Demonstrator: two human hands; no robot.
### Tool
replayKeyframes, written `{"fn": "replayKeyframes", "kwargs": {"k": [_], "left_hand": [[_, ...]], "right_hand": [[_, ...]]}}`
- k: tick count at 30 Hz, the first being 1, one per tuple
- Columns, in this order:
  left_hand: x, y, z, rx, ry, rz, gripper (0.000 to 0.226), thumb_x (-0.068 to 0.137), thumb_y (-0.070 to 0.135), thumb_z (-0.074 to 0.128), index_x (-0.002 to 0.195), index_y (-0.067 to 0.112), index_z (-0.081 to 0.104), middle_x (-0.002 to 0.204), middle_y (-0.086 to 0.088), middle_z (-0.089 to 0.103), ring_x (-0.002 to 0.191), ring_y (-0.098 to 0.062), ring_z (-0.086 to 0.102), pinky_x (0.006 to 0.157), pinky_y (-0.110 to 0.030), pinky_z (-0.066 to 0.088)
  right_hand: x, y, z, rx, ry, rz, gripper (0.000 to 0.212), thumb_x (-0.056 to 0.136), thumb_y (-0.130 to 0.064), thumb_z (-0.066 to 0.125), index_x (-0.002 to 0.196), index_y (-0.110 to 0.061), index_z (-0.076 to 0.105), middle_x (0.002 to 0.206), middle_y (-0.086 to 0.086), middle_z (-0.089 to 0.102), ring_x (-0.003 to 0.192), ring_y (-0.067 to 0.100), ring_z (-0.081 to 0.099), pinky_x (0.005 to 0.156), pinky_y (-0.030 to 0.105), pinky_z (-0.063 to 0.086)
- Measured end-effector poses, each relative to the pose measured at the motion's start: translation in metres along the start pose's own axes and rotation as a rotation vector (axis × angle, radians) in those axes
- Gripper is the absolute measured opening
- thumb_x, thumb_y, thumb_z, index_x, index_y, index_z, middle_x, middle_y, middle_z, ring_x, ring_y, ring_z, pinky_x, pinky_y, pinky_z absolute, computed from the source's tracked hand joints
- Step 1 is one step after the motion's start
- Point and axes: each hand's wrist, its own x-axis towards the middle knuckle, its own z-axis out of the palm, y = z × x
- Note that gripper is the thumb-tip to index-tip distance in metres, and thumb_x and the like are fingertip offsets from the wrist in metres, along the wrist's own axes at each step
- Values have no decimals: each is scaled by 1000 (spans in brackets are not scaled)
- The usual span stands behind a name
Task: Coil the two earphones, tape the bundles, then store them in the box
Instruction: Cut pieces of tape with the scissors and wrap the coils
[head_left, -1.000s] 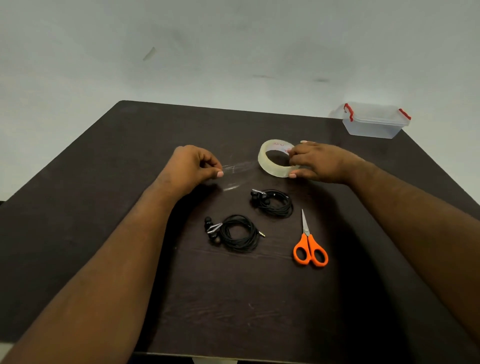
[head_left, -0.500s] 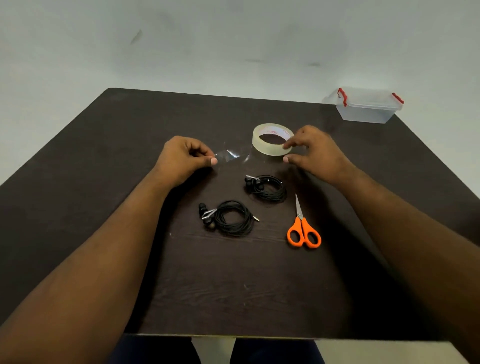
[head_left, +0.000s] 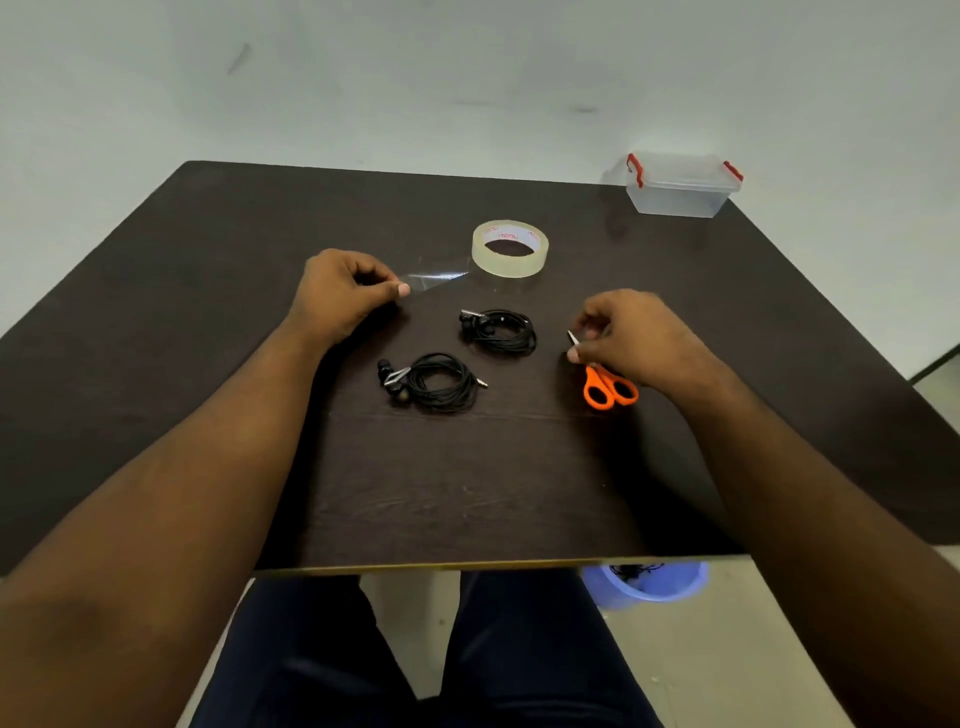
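Your left hand (head_left: 343, 293) pinches the free end of a clear strip of tape (head_left: 436, 278) between thumb and forefinger, and the strip runs taut from your fingertips to the translucent roll of packing tape (head_left: 510, 249), which lies flat on the dark brown wooden desk (head_left: 208, 249). Your right hand (head_left: 636, 338) is down over the orange-handled scissors (head_left: 605, 382), its fingers curled around the blades near the tip; the orange loops stick out below your palm, resting on the desk. Whether the scissors are lifted at all, you cannot tell from this view.

Between your hands lie the two coiled black earphones. The nearer black earphone bundle (head_left: 434, 382) sits closer to you, with its earbuds at the left and its plug pointing right. The farther black earphone bundle (head_left: 498, 332) lies just below the tape roll, well apart from the scissors. Neither bundle is touched by a hand.

The clear plastic box with red latches (head_left: 680, 184) stands at the far right corner of the desk, lid on, well apart from everything else.
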Motion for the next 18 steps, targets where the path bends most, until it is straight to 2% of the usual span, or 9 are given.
{"fn": "replayKeyframes", "kwargs": {"k": [2,4,6,10,14,18], "left_hand": [[-1,1,-1,-37,-32,-7,8,74,29,82,76,22,77,72,6,73,65,-2,67,63,-15,52],[-1,2,-2,-70,-78,-17,13,71,28,84,78,19,79,74,4,75,70,-4,69,65,-16,53],[-1,2,-3,-98,-112,-33,13,70,27,85,79,19,79,76,5,76,72,-5,71,65,-15,52],[-1,4,-5,-140,-120,-57,11,68,30,86,75,25,79,75,5,75,69,-4,70,61,-12,51],[0,3,-5,-152,-114,-71,13,66,34,86,74,26,79,73,5,75,67,-3,69,60,-12,50],[2,-1,-5,-157,-113,-78,22,65,37,86,69,19,76,67,4,73,59,-2,64,54,-13,49]], "right_hand": [[-10,9,-1,31,62,77,15,75,-32,78,75,-21,68,75,-6,65,73,12,63,60,26,45],[-21,17,0,21,6,164,25,73,-42,78,68,-21,66,67,-7,65,67,10,63,55,26,44],[-30,17,0,-10,-49,210,31,66,-48,81,70,-20,67,65,-7,67,66,10,63,56,27,47],[-31,6,-7,-83,-90,200,28,66,-36,85,73,-16,66,73,1,68,72,18,65,65,32,54],[-30,3,-21,-177,-160,216,34,70,-37,83,69,-12,60,73,4,64,76,22,61,55,27,40],[-30,7,-28,-260,-205,208,42,74,-37,80,64,-14,47,73,5,58,79,25,59,57,28,39]]}}
